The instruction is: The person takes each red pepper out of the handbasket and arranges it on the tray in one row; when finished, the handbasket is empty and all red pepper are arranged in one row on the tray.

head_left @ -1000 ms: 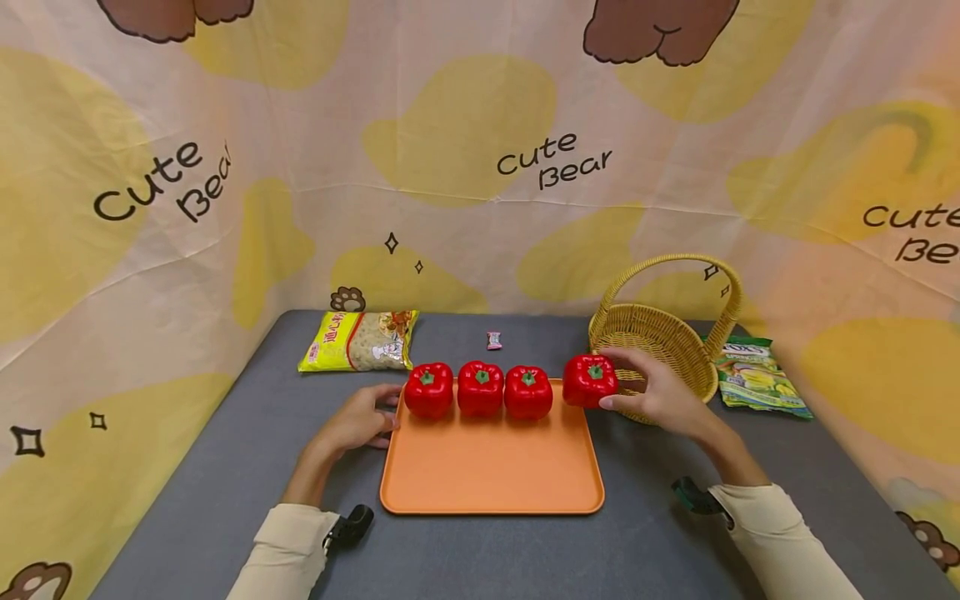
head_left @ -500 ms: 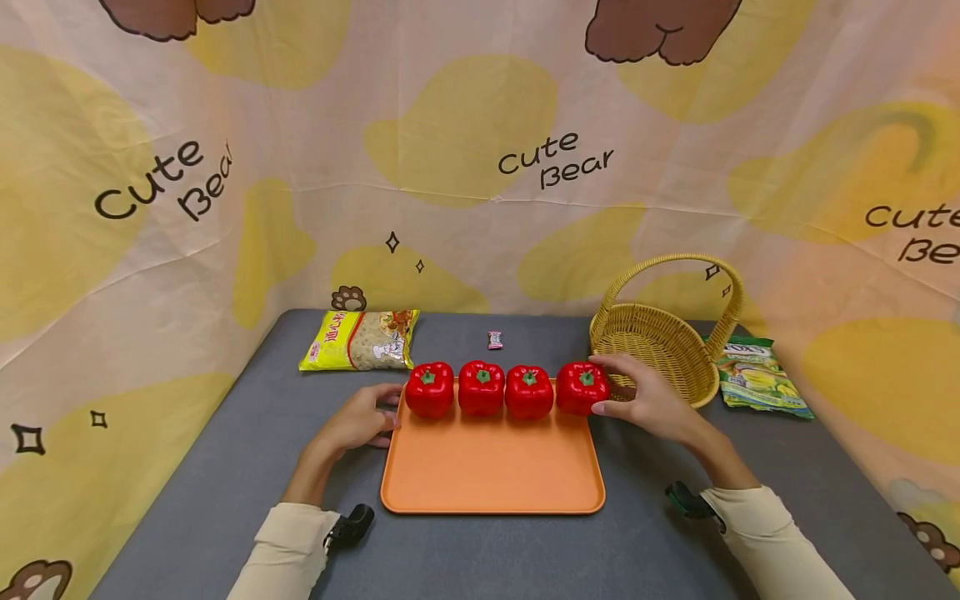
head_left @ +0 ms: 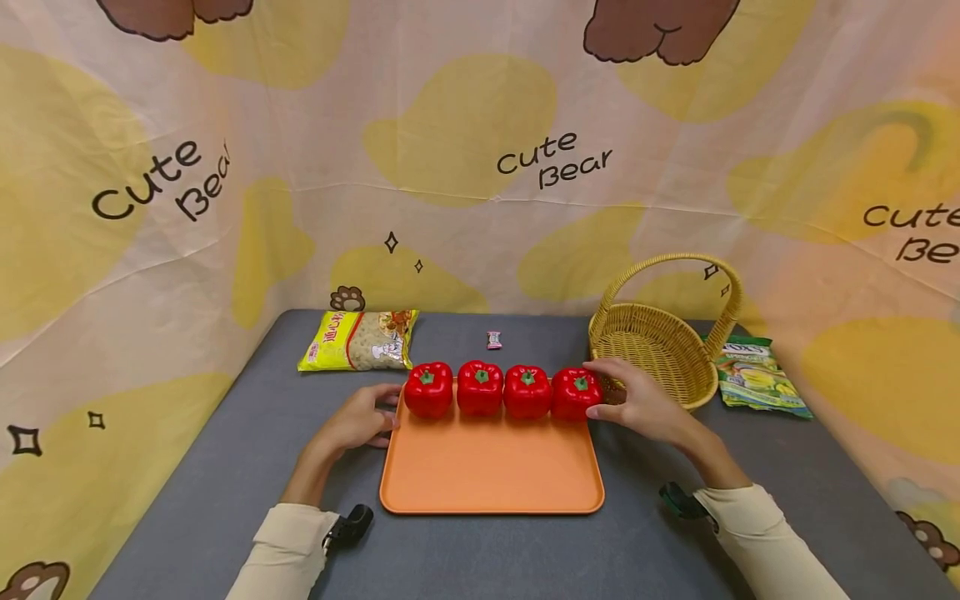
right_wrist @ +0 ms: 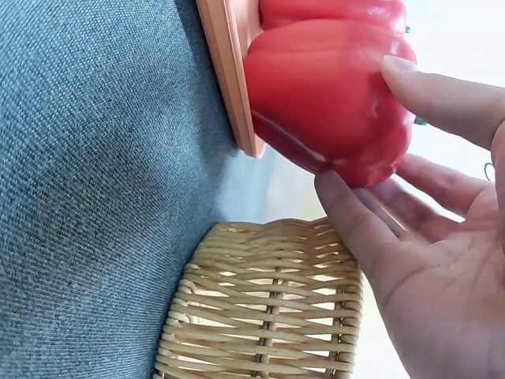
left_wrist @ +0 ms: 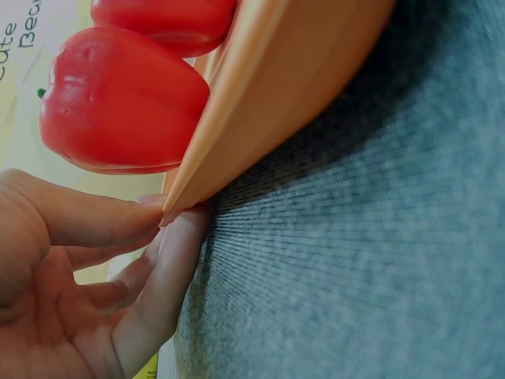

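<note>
My right hand (head_left: 637, 402) holds the rightmost red bell pepper (head_left: 576, 393), with thumb and fingers spread round its outer side. In the right wrist view this bell pepper (right_wrist: 331, 95) sits at the end of the orange tray (right_wrist: 225, 63), its green stem partly hidden behind the thumb. Three more red bell peppers (head_left: 480, 389) line the tray's far edge to its left, close side by side. At the tray's upper left corner my left hand (head_left: 363, 417) pinches the rim. The left wrist view shows the thumb above the tray's edge (left_wrist: 260, 95) and a finger under it.
A wicker basket (head_left: 652, 342) with a tall handle stands just behind my right hand. Beyond it lies a green snack packet (head_left: 761, 379). A yellow bag of pasta (head_left: 363, 342) is at the back left, and a small wrapped candy (head_left: 493, 340) lies behind the peppers.
My right hand has moved left and slightly nearer with the bell pepper, which now stands beside the other three on the tray. My left hand has stayed at the tray's corner.
</note>
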### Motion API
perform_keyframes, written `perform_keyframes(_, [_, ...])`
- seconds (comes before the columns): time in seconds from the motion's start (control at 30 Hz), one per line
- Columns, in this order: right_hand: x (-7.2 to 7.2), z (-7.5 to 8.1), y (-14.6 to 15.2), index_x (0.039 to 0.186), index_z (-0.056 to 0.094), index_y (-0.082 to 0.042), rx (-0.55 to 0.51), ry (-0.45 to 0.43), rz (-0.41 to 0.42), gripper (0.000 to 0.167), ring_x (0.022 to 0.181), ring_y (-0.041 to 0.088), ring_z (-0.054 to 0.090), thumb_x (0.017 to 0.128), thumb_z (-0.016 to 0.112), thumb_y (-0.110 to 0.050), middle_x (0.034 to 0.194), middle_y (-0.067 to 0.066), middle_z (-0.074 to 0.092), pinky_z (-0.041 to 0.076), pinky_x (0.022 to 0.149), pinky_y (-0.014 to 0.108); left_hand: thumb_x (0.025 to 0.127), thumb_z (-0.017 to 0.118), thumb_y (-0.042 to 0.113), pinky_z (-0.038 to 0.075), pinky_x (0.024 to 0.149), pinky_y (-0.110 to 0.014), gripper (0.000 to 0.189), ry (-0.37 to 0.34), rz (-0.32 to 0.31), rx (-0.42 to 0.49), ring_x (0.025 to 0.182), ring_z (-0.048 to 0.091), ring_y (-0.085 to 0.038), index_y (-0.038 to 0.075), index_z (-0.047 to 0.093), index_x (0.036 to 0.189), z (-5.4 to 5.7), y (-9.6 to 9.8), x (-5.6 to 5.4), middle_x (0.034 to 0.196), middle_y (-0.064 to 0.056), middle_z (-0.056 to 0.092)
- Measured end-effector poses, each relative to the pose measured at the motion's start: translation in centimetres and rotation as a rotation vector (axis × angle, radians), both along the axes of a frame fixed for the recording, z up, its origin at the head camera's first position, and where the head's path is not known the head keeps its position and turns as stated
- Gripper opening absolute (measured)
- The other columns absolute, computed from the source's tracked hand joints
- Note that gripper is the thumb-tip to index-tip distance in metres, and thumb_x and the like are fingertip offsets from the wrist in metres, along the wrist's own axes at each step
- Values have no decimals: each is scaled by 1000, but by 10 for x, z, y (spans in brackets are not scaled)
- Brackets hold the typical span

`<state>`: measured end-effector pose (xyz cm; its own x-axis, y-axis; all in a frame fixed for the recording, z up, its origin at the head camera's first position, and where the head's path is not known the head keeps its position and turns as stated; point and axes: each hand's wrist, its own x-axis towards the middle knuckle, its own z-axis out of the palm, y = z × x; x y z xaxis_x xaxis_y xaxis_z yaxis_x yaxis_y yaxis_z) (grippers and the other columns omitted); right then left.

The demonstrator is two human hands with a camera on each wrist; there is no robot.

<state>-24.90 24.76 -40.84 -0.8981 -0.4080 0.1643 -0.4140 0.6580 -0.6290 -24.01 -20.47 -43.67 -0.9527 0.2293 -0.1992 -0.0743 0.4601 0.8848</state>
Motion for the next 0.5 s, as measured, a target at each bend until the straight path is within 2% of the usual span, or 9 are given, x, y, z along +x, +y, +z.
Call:
perform_keyframes(0.23, [0,3,-2,151,55,-3,5,-18,-7,72,143,48,45,89,83,-27,155,24,51,45,113,68,94,58,-8,67,74,-44,64,7,-12,18,111,69,-34,-12,40,155,1,-1,1,146,-33,53])
perform_keyframes(0.5, [-2,4,-3,152,55,-3,41,-25,-7,72,143,48,45,90,82,-28,155,25,51,46,112,67,95,58,-7,67,74,-42,62,-4,4,8,107,70,-31,-10,42,155,-1,-1,-1,146,-32,55])
